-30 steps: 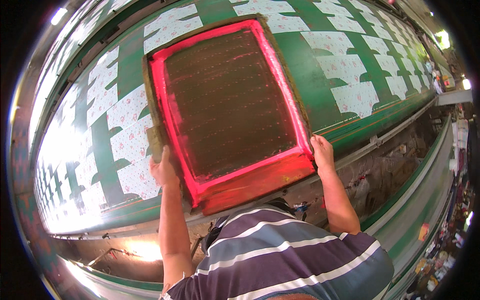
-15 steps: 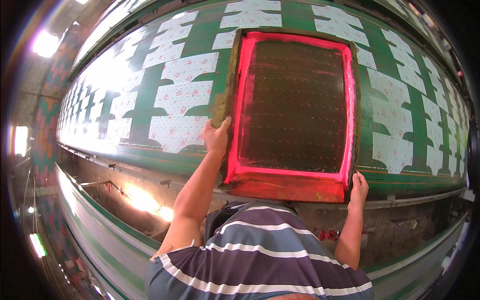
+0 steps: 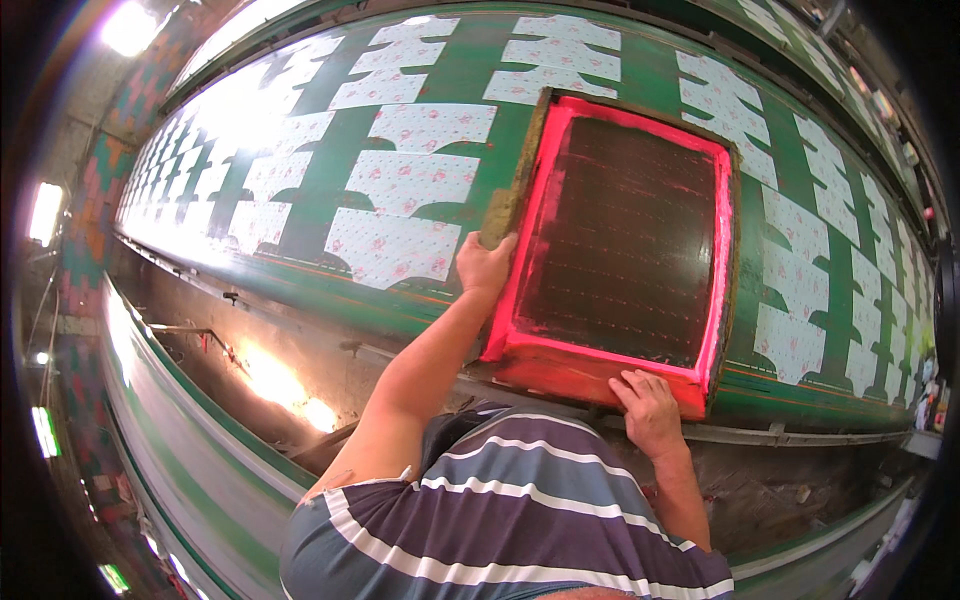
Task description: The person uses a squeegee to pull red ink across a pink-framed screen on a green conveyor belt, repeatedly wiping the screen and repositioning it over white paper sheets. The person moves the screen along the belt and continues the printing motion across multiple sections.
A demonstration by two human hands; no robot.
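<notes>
A screen-printing frame, with dark mesh and a bright pink border, lies slightly turned over the green table in front of me. My left hand is closed round its left side, beside a worn wooden piece. At the near edge, my right hand has its fingers bent over the red end strip, close to the right corner. Its thumb is partly hidden. White pieces with small pink flowers lie in columns on both sides of the frame. What lies beneath the mesh is hidden.
The long green table curves away left and right, with a metal rail along its near edge. Behind me runs another long green-streaked table. A bright light reflection shows in the gap between the tables.
My right hand has moved from the frame's right corner to its near edge. The view has turned, and more of a flowered piece shows beyond the frame's far edge. My left hand keeps its hold.
</notes>
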